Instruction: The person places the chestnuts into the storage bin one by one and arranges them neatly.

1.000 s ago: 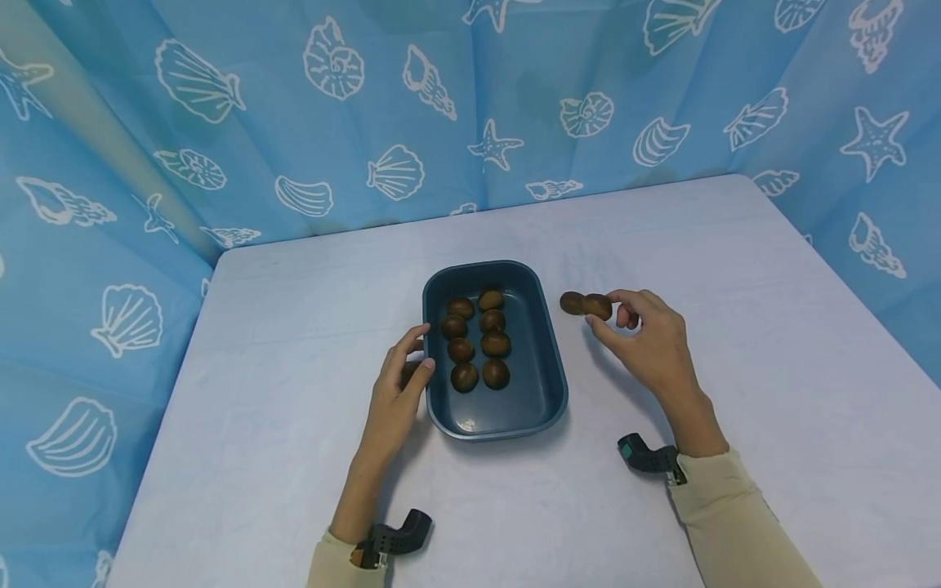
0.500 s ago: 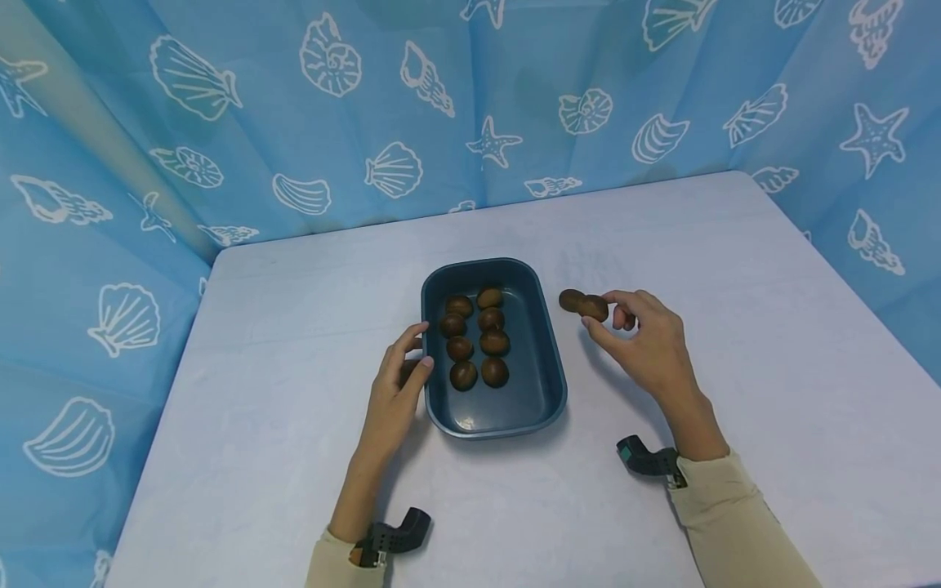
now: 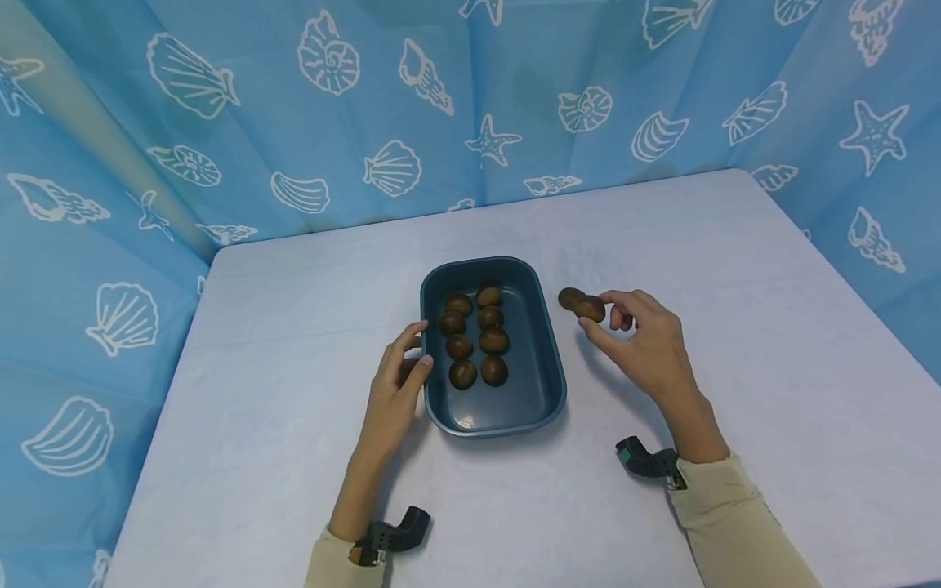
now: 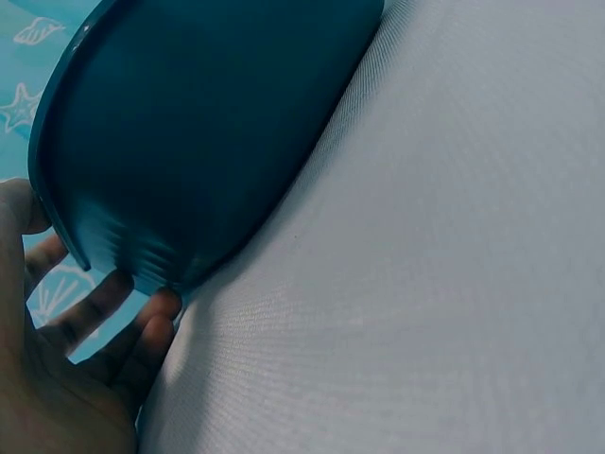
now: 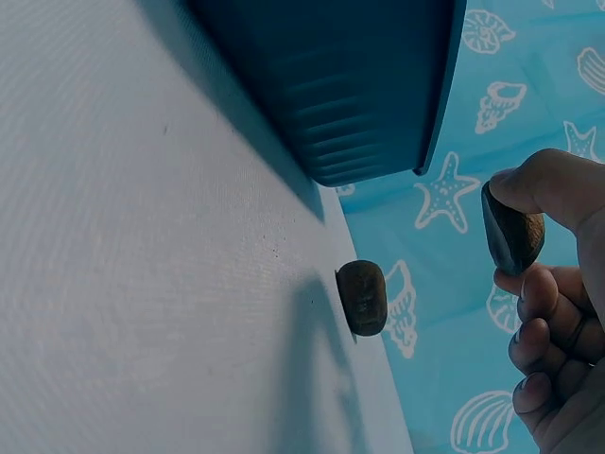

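My left hand (image 3: 394, 392) holds the left side of a dark blue rectangular tray (image 3: 547, 359), its thumb at the rim and fingers against the outer wall (image 4: 189, 142). In the tray lie several brown chestnuts (image 3: 494, 341) in two lengthwise rows. To the right of the tray, my right hand (image 3: 650, 343) pinches one chestnut (image 5: 515, 232) between thumb and forefinger, raised off the table. Its other fingers are curled under and hold nothing that I can see. A second loose chestnut (image 5: 362, 298) rests on the table, partly hidden behind the held one in the head view.
A white cloth (image 3: 279, 367) covers the table. Blue curtains (image 3: 441, 106) with white shell prints hang along its back and sides. Each wrist wears a black camera mount (image 3: 400, 535).
My right hand has shifted slightly left with the chestnut, which now overlaps the loose one more in the head view. My left hand stays on the tray.
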